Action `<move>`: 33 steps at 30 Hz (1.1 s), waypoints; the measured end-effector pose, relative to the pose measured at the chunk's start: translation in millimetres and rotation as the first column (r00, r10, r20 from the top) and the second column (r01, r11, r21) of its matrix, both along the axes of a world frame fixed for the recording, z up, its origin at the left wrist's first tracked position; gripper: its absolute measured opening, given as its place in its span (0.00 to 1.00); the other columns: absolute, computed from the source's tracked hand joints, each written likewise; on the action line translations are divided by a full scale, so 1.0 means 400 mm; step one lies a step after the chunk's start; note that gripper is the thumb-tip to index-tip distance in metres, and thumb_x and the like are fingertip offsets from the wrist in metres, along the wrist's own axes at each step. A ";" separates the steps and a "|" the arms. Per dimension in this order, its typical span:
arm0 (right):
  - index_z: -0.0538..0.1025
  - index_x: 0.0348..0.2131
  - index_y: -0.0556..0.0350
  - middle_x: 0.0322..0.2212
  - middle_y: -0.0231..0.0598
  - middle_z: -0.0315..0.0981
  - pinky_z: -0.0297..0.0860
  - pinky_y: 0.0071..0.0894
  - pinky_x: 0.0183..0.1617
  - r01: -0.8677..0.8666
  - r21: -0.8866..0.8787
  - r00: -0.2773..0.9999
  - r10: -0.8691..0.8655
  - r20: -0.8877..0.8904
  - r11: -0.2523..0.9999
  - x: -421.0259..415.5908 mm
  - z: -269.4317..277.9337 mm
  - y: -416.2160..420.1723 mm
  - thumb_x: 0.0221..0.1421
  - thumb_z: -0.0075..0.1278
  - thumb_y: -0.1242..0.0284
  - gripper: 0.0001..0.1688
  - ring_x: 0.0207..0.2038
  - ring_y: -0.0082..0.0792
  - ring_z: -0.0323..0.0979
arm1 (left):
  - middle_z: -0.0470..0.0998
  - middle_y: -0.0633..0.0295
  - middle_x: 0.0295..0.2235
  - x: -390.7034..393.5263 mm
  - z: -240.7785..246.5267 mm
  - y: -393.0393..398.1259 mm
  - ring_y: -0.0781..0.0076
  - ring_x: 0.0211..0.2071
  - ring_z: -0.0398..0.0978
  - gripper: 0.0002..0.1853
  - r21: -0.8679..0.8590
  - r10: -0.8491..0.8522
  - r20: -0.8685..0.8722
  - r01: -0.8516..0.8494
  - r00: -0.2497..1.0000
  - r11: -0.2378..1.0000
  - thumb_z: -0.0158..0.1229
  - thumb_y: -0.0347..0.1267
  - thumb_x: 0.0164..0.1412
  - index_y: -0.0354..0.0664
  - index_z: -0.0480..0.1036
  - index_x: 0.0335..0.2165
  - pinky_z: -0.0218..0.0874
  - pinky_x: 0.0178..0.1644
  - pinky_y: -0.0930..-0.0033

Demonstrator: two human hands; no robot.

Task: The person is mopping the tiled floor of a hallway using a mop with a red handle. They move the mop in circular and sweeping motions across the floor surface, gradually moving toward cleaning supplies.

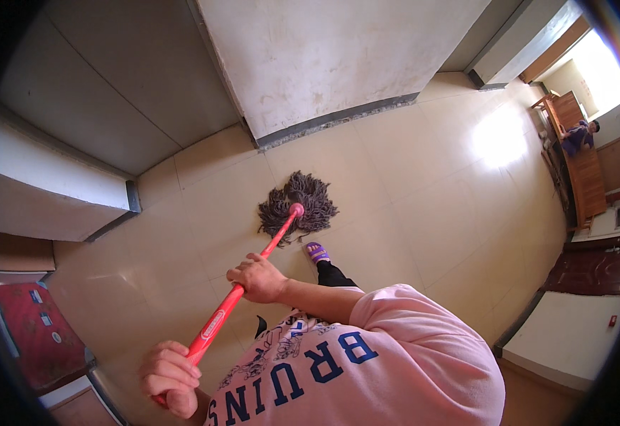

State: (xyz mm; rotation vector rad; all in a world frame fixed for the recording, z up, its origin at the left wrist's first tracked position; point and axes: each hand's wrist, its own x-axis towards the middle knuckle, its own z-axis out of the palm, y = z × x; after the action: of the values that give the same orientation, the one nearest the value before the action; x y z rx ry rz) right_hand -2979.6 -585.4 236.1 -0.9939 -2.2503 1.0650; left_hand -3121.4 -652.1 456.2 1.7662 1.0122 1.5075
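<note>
A string mop with dark grey strands (318, 197) rests on the tiled floor, its strands spread out around a pink round socket (297, 209). From there the red mop handle (223, 309) slants up towards my lower left. My right hand (259, 278) is wrapped around the middle of the handle. Lower down in the picture, my left hand (170, 378) grips the handle near its top end. Just beside the mop head is my foot in a purple sandal (318, 252). My other foot is mostly hidden beneath my pink shirt (395, 362).
Ahead stands a white wall (336, 64) with a dark skirting, beside grey panels (107, 69). A red mat (38, 330) lies at lower left. Far right, a person (580, 137) sits on a wooden bench (587, 186). A white cabinet (563, 335) stands at lower right.
</note>
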 end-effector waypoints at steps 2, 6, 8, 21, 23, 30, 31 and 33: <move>0.69 0.28 0.48 0.23 0.35 0.70 0.58 0.40 0.47 0.046 -0.012 0.998 -0.045 0.031 0.999 0.017 -0.014 0.026 0.46 0.50 0.64 0.10 0.34 0.38 0.70 | 0.68 0.67 0.12 0.011 -0.024 0.017 0.72 0.14 0.68 0.15 -0.017 -0.009 0.001 0.009 1.000 1.000 0.51 0.36 0.56 0.45 0.61 0.17 0.64 0.30 0.62; 0.70 0.29 0.48 0.25 0.33 0.70 0.59 0.38 0.45 0.126 -0.049 0.990 -0.123 0.066 0.991 0.055 -0.087 0.097 0.43 0.51 0.69 0.09 0.35 0.37 0.69 | 0.67 0.64 0.14 0.056 -0.103 0.039 0.71 0.17 0.68 0.11 -0.182 0.051 0.112 -0.030 0.992 0.983 0.47 0.27 0.55 0.42 0.61 0.17 0.64 0.35 0.58; 0.70 0.29 0.47 0.26 0.32 0.70 0.60 0.38 0.43 0.175 -0.042 0.983 -0.173 0.061 0.984 0.082 -0.124 0.133 0.42 0.51 0.74 0.10 0.36 0.37 0.69 | 0.67 0.63 0.15 0.076 -0.147 0.061 0.71 0.18 0.68 0.10 -0.226 0.064 0.158 -0.027 0.985 0.974 0.45 0.23 0.54 0.41 0.60 0.18 0.64 0.39 0.56; 0.70 0.28 0.47 0.29 0.31 0.69 0.58 0.42 0.47 0.206 -0.091 0.949 -0.176 0.262 0.974 0.131 -0.207 0.154 0.44 0.51 0.71 0.07 0.41 0.35 0.67 | 0.70 0.61 0.19 0.103 -0.221 0.047 0.68 0.25 0.71 0.06 -0.356 0.057 0.063 -0.031 0.996 0.934 0.44 0.19 0.49 0.37 0.64 0.20 0.60 0.48 0.55; 0.71 0.28 0.47 0.30 0.34 0.71 0.59 0.43 0.47 0.152 -0.103 0.950 -0.116 0.291 0.983 0.082 -0.158 0.127 0.44 0.51 0.65 0.09 0.40 0.38 0.69 | 0.69 0.61 0.17 0.059 -0.170 0.032 0.67 0.22 0.71 0.06 -0.377 0.112 0.048 -0.086 0.992 0.922 0.43 0.20 0.49 0.37 0.64 0.19 0.61 0.47 0.54; 0.72 0.25 0.48 0.25 0.37 0.73 0.63 0.42 0.43 -0.134 -0.190 0.990 0.139 0.009 0.973 -0.095 -0.036 0.011 0.45 0.50 0.64 0.08 0.34 0.41 0.71 | 0.68 0.64 0.13 -0.079 -0.013 -0.059 0.69 0.15 0.69 0.13 -0.172 0.128 0.091 -0.111 0.988 0.979 0.48 0.36 0.57 0.44 0.62 0.19 0.63 0.36 0.61; 0.72 0.25 0.48 0.24 0.38 0.73 0.65 0.42 0.41 -0.167 -0.215 0.986 0.161 -0.045 0.962 -0.108 -0.016 0.000 0.46 0.50 0.64 0.09 0.32 0.43 0.72 | 0.67 0.64 0.13 -0.091 0.001 -0.073 0.70 0.15 0.68 0.13 -0.153 0.107 0.059 -0.097 0.993 0.984 0.45 0.36 0.58 0.44 0.61 0.19 0.62 0.36 0.61; 0.72 0.26 0.49 0.24 0.39 0.73 0.66 0.43 0.39 -0.228 -0.274 0.973 0.227 -0.035 0.935 -0.116 0.025 -0.010 0.46 0.50 0.64 0.09 0.32 0.45 0.72 | 0.66 0.65 0.13 -0.110 0.023 -0.096 0.71 0.16 0.66 0.14 -0.118 0.063 -0.008 -0.063 0.998 0.991 0.40 0.35 0.60 0.45 0.59 0.19 0.59 0.35 0.62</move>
State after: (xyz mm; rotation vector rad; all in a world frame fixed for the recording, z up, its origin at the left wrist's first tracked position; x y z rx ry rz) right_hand -3025.8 -589.5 246.1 -0.8474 -2.2978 1.5134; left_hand -3165.5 -690.5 465.3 1.6700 1.1453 1.4512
